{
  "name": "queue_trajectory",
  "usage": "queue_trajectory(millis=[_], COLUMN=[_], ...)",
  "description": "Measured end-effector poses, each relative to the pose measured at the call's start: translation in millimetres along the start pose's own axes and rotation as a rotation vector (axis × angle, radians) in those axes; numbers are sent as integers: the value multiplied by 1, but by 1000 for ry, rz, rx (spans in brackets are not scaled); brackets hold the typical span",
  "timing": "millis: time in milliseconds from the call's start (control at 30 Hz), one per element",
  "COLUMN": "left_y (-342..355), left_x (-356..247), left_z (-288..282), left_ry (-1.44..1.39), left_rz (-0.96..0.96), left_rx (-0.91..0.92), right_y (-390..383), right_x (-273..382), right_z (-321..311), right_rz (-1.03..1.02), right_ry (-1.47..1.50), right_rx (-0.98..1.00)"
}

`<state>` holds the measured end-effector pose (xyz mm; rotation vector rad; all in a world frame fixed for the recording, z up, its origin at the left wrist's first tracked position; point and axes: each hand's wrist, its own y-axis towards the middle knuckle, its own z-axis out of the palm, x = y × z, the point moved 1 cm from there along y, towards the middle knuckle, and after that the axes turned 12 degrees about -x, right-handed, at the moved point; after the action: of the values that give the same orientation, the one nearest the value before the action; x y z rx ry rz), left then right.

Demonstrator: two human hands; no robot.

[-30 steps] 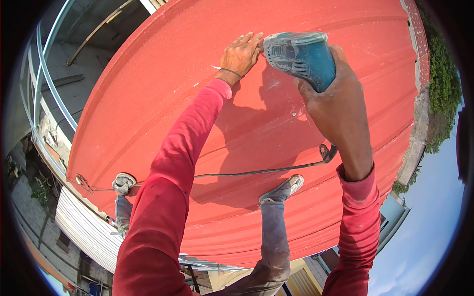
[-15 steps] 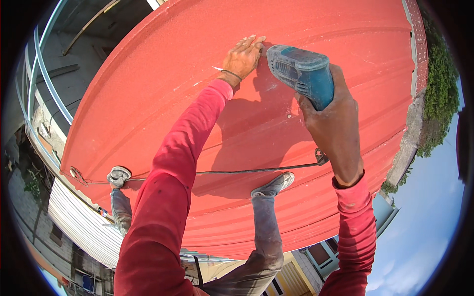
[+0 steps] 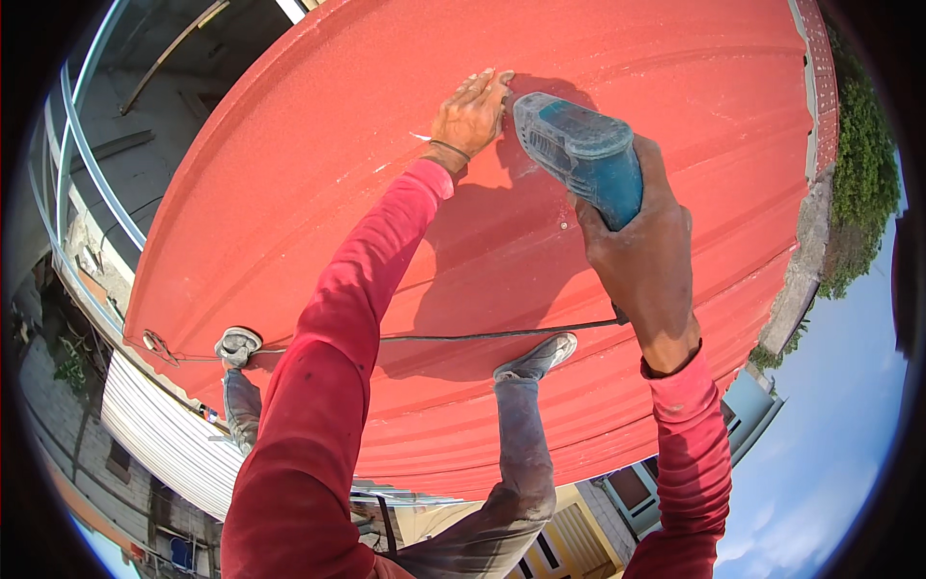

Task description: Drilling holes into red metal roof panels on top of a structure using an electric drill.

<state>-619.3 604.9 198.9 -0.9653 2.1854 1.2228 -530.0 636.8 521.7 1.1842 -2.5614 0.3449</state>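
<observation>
My right hand (image 3: 641, 246) is wrapped round the handle of a dusty blue-green power drill (image 3: 579, 145). Its front end points toward my left hand (image 3: 470, 116), and the drill's body hides its tip. With fingers stretched out, my left hand rests on the red ribbed metal roof sheet (image 3: 318, 193), close beside the drill's front. Whether anything small lies under those fingers is hidden. A dark power cord (image 3: 463, 337) runs across the sheet below both hands and reaches the area behind my right wrist.
My shoes (image 3: 536, 357) stand on the sloping sheet. A screw head (image 3: 564, 225) shows between my arms. Pale curved metal bars (image 3: 96, 164) border an opening at the left. Along the right edge run a rough concrete ledge (image 3: 799, 261) and green foliage (image 3: 854, 174).
The drill and my right hand have shifted slightly left and down. The drill's front sits a little farther from my left fingertips. My left hand has stayed almost in place.
</observation>
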Motion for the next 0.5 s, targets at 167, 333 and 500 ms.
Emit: queue_trajectory(millis=[167, 333, 500], left_y=[1, 5, 5], left_x=[-1, -4, -1], left_z=[0, -3, -2], left_ry=[-23, -28, -24], left_rz=[24, 5, 0], left_rx=[8, 11, 11], right_y=[-3, -5, -7], right_x=[-6, -4, -6], right_z=[0, -1, 3], right_rz=[-41, 7, -30], right_ry=[11, -61, -7], right_rx=[-35, 5, -34])
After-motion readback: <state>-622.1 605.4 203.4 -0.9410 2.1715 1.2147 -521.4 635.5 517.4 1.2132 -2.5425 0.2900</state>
